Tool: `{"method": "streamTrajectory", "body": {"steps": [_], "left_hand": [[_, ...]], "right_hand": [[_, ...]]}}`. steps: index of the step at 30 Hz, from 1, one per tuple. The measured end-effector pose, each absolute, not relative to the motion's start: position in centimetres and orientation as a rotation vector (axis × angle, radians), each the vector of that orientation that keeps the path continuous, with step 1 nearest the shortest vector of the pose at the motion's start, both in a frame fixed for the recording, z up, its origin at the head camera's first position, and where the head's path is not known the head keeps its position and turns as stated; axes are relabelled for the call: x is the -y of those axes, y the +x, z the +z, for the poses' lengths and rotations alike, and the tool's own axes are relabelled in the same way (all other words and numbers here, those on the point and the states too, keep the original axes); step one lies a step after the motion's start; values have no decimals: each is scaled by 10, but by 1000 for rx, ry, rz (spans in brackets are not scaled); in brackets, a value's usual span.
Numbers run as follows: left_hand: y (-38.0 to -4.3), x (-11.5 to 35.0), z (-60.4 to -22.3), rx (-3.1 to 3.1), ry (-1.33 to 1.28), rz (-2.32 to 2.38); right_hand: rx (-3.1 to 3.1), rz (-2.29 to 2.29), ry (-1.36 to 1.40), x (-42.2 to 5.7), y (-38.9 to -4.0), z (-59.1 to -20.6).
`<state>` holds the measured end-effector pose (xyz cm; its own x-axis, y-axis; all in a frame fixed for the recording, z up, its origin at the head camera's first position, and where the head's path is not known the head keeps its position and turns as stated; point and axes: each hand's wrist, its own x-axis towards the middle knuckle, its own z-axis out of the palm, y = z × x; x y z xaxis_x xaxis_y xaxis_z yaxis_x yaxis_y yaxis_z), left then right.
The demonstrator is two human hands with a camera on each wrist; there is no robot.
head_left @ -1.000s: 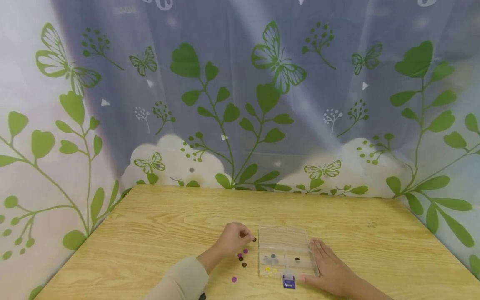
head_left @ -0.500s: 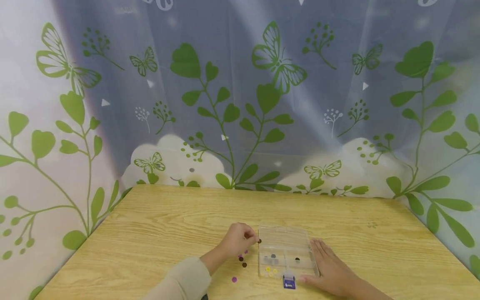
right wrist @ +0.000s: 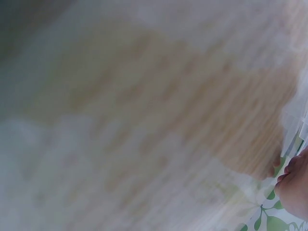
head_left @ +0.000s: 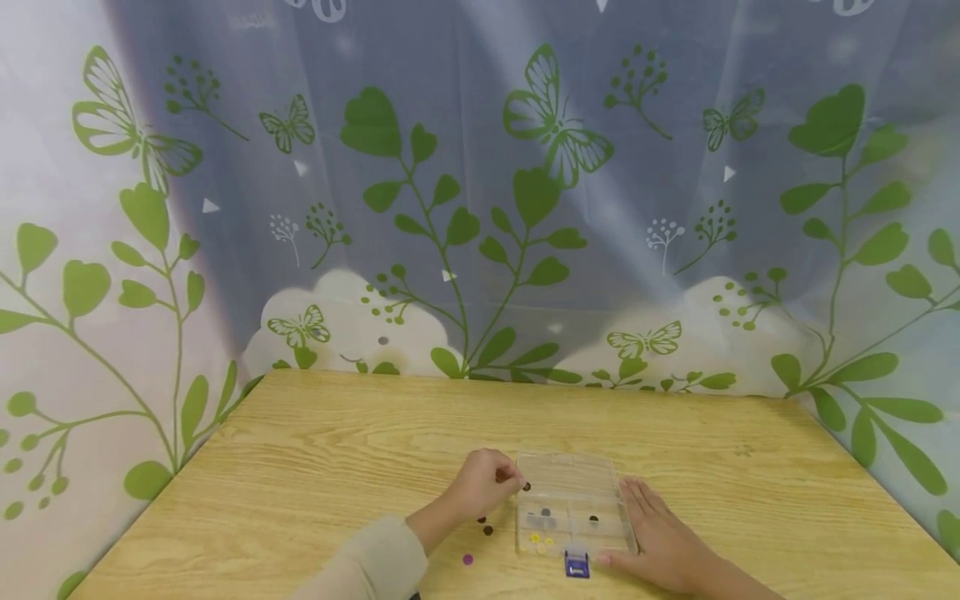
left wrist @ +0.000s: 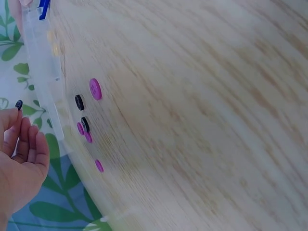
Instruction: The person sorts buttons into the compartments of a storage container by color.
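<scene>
Directions are read in the head view from the centre of the box, 12 o'clock being the far side. The box is set on the table, latch at 6 o'clock. A black button is pinched between thumb and fingertip of the left hand at the 10 o'clock edge; contact with the box cannot be confirmed. The right hand is laid against the box at 3 to 4 o'clock, fingers nearly straight. The work is judged part done: yellow buttons are placed inside at 8 o'clock, a grey button at 9 and a dark button at 4. Outside, at 8 to 9, one purple button and two black ones are shown; in the left wrist view, four purple ones are counted, three being masked from the head view by the left arm and hand. In the right wrist view, mostly blurred table is shown, without loose buttons.
</scene>
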<state>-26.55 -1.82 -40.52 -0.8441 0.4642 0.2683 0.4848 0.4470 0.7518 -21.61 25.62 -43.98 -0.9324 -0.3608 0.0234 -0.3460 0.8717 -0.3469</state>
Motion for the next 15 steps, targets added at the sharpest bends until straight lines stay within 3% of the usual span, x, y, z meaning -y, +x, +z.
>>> {"method": "streamTrajectory", "body": {"steps": [15], "left_hand": [[-261, 4, -406, 2651, -878, -1430]], "right_hand": [[-3022, -521, -577, -255, -216, -439]]}}
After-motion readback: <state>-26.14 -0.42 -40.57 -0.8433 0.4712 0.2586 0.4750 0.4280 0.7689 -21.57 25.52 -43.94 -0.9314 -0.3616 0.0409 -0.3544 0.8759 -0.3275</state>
